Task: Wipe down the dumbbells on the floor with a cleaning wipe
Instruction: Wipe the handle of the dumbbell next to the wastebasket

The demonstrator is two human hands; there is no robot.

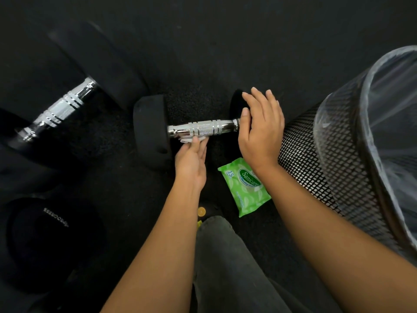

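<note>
Black floor (225, 41); mesh bin (316, 159) lined with clear bag (388, 91), beside dumbbell (203, 129).

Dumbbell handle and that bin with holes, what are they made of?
The dumbbell handle looks like polished metal, probably chromed steel: it shines mirror-bright, with a rough knurled middle. The wastebasket seems to be black metal mesh, judging by its diamond-shaped holes, though plastic is possible. Its liner looks like thin clear plastic, glossy and wrinkled.

A dumbbell (198, 129) lies on the floor (225, 41) between a larger dumbbell (61, 109), to its left, and a bin (338, 154), to its right. A wipes pack (244, 185) lies just before it, near the bin; a weight (52, 233) sits nearer, far left.
</note>
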